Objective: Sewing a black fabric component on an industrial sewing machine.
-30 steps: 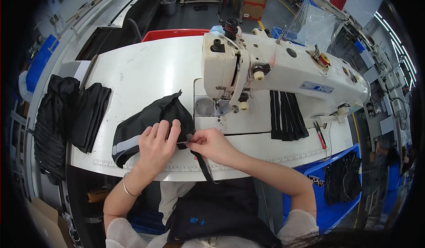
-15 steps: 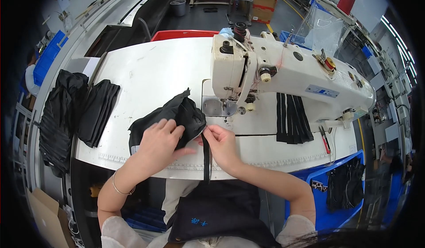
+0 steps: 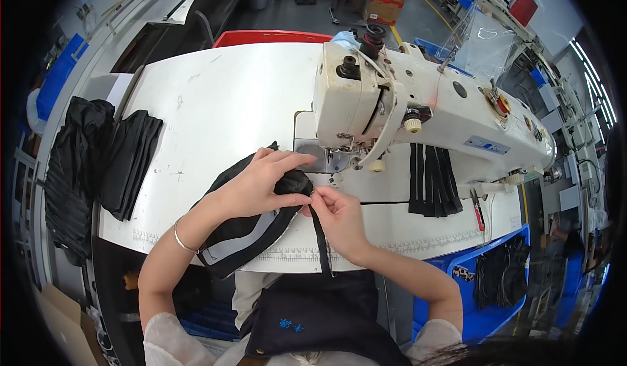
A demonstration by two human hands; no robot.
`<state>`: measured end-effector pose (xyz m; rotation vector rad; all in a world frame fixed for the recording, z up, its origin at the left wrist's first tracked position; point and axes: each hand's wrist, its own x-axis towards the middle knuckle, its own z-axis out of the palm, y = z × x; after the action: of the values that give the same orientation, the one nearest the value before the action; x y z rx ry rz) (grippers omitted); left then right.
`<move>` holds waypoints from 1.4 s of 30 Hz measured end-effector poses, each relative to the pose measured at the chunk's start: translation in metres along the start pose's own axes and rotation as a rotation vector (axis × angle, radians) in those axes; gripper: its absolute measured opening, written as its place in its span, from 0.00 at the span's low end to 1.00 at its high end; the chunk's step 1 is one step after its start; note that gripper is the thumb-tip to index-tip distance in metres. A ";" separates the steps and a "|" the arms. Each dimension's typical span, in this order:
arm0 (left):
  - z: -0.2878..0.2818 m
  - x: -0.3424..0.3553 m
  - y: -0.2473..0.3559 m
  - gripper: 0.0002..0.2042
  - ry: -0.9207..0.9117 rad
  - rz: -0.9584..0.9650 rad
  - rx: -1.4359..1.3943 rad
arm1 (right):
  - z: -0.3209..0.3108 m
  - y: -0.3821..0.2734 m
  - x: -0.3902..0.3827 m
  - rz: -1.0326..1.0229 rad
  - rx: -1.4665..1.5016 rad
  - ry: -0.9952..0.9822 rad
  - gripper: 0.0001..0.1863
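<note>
A black fabric piece [image 3: 251,232] with a pale grey band lies bunched on the table, left of the needle area. My left hand [image 3: 258,183] rests over it, thumb and stretched fingers on either side of a raised fold. At the fold's right edge, the fingertips of my right hand [image 3: 338,219] pinch a black zipper strip [image 3: 322,245]. Its loose tail hangs down past the table's front edge. Both thumbs nearly meet where strip and fabric join; the exact contact is hidden by my fingers. Behind my hands stands the white sewing machine [image 3: 392,98].
Folded black fabric pieces [image 3: 130,163] lie at the table's left, beside a larger black pile [image 3: 75,170]. Several black strips [image 3: 434,183] lie under the machine arm, with red-handled snips [image 3: 479,210] to their right. A blue bin [image 3: 470,300] sits below the right edge.
The fabric has been turned, bringing its grey band into view. My left hand has moved right and away from me, with fingers spread over the fold. My right hand still pinches the strip.
</note>
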<state>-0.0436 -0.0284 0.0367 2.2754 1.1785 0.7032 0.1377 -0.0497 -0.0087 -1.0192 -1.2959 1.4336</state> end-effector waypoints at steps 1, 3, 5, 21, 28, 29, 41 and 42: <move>-0.004 0.000 0.002 0.32 -0.115 -0.116 -0.128 | -0.003 0.000 0.001 0.005 -0.002 -0.005 0.07; -0.015 0.006 0.014 0.31 -0.240 -0.275 -0.033 | -0.018 -0.004 0.003 -0.333 -0.738 -0.172 0.09; -0.015 0.004 0.015 0.31 -0.364 -0.428 0.068 | -0.024 -0.018 0.009 -0.343 -0.792 -0.186 0.10; -0.008 -0.005 0.002 0.15 -0.165 -0.316 -0.154 | -0.029 -0.018 -0.006 0.296 0.192 -0.481 0.12; -0.003 0.010 -0.027 0.11 -0.194 -0.253 -0.097 | -0.051 0.000 0.021 -1.169 -1.045 -0.584 0.17; 0.001 0.017 -0.037 0.11 -0.202 -0.253 -0.104 | -0.050 -0.001 0.028 -1.313 -1.238 -0.603 0.16; 0.046 0.075 -0.117 0.21 0.048 -0.001 -0.184 | -0.096 0.012 0.068 -1.821 -2.150 -0.457 0.21; 0.048 0.067 -0.125 0.22 0.021 -0.072 -0.281 | -0.096 0.025 0.066 -1.957 -2.262 -0.391 0.20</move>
<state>-0.0543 0.0836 -0.0626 1.9891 1.0894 0.8119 0.2122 0.0363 -0.0433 0.1417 -2.4593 -1.8592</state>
